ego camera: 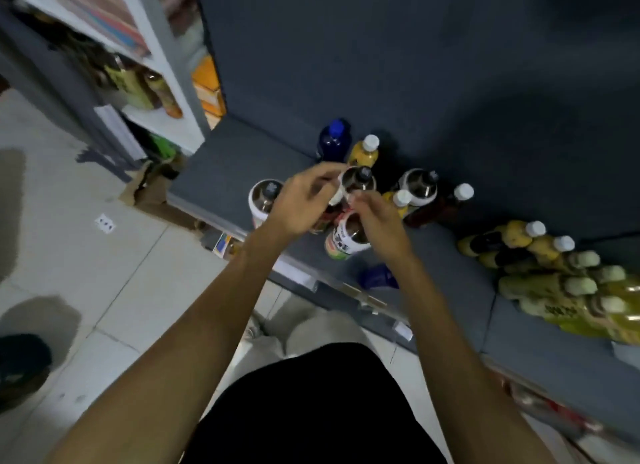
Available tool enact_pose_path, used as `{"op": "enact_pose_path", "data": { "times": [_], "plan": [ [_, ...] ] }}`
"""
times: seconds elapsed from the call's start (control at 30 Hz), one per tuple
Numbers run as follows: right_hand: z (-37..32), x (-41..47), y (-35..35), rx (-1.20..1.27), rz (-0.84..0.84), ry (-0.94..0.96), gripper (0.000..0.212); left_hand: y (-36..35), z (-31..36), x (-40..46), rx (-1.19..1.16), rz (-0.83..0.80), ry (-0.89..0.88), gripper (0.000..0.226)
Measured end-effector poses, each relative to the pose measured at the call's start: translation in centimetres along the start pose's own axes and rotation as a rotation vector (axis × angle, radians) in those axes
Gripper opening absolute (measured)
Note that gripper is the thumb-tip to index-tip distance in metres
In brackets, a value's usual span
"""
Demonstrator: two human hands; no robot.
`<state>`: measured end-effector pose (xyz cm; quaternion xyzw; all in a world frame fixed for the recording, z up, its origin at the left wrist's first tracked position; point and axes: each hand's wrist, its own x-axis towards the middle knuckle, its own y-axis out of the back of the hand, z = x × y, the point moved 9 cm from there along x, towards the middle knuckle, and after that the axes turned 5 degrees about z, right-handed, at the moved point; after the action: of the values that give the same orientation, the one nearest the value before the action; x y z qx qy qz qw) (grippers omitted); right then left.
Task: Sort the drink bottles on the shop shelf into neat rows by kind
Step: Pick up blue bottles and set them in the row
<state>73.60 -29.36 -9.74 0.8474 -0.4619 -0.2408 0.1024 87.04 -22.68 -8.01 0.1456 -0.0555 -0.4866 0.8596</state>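
Head view, both hands' grip unclear at dark-capped bottle (358,181), left hand (298,204), right hand (379,218), yellow bottles (540,242) right

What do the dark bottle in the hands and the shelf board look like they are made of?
Dark bottle: probably clear glossy plastic, since dark liquid shows through and its shoulder shines. Shelf board: matte dark grey, no shine; painted metal or laminate, can't tell.

We stand in a shop: a dark grey display shelf (433,249) carries capped plastic drink bottles (561,280) at three o'clock, and a white stocked rack (162,83) stands at ten o'clock.
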Motion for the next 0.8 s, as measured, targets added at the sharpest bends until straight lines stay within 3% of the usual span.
{"op": "enact_pose_path", "data": {
  "times": [0.1, 0.17, 0.37, 0.47, 0.67, 0.8],
  "plan": [
    [1.2, 0.5, 3.9, -0.04, 0.248, 0.028, 0.01, -3.7, -0.5, 2.1, 0.087, -0.16, -0.033, 0.035],
    [2.0, 0.9, 5.6, 0.003, 0.319, 0.018, 0.01, -5.5, -0.5, 3.2, 0.12, -0.203, -0.046, 0.035],
    [6.5, 0.6, 8.0, -0.238, 0.392, -0.189, 0.036, -9.2, 0.3, 6.2, 0.177, -0.391, -0.128, 0.032],
    [9.7, -0.7, 6.9, -0.465, 0.202, -0.494, 0.047, -10.9, 1.1, 7.0, 0.223, -0.468, -0.134, 0.03],
    [12.9, -3.3, 7.5, -0.336, 0.307, -0.7, 0.051, -15.2, 1.8, 5.3, 0.206, -0.707, -0.189, 0.027],
    [13.3, -4.9, 5.9, -0.23, 0.383, -0.705, 0.059, -14.5, 2.5, 5.1, 0.1, -0.734, -0.204, 0.027]
  ]
}}
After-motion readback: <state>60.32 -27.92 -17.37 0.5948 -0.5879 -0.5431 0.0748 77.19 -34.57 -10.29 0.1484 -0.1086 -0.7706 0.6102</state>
